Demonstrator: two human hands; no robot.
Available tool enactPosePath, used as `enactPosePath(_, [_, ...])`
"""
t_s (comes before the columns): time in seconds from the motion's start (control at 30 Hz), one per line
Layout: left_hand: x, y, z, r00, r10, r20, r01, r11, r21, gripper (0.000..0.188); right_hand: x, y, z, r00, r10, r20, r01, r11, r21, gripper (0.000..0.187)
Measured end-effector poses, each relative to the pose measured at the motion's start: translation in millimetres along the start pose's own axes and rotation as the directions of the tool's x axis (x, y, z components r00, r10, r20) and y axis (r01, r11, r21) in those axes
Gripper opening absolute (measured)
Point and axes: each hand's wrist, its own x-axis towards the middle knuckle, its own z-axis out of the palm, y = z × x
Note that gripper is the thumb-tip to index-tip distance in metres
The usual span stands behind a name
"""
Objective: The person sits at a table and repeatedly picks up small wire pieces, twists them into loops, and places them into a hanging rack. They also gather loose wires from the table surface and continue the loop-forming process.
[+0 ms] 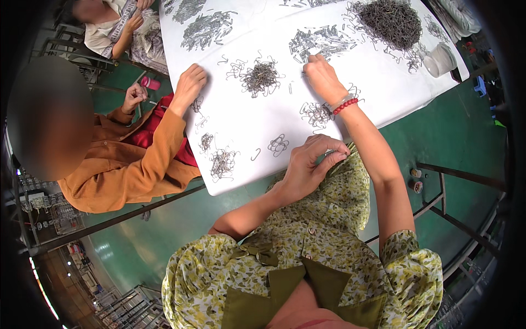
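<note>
My left hand (307, 169), at the near edge of the table (235, 122), is pinched closed, on what I cannot tell. My right hand (324, 79) is at the far clips (322, 40), fingers bent, grip undetermined; piled hooks (260, 78) lie nearer, to the left.
</note>
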Motion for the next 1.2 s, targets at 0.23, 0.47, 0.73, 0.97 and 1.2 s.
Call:
enactPosePath(0.23, [-4,-7,0,0.998,0.046,-0.043,-0.045,0.999,0.025,0.01,-27,-17,-42,0.973,0.227,-0.047,-0.175,0.853,0.492,0.013])
enactPosePath(0.47, [-8,-24,3,0.99,-0.082,-0.113,0.064,0.986,-0.151,0.01,-129,-70,-157,0.845,0.508,0.164,-0.323,0.242,0.915,0.011])
enactPosePath(0.73, [-11,-31,10,0.991,-0.088,-0.098,0.06,0.964,-0.259,0.014,-158,-105,-155,0.837,0.547,0.002,-0.229,0.347,0.909,0.007])
enactPosePath(0.97, [-16,-17,4,0.99,-0.12,-0.069,0.095,0.952,-0.291,0.013,-155,-109,-164,0.83,0.557,-0.042,-0.207,0.376,0.903,0.009])
enactPosePath(1.2, [29,-66,-67,0.941,-0.027,-0.338,0.166,0.907,0.388,0.023,-158,-123,-176,0.759,0.642,-0.109,-0.191,0.38,0.905,0.015])
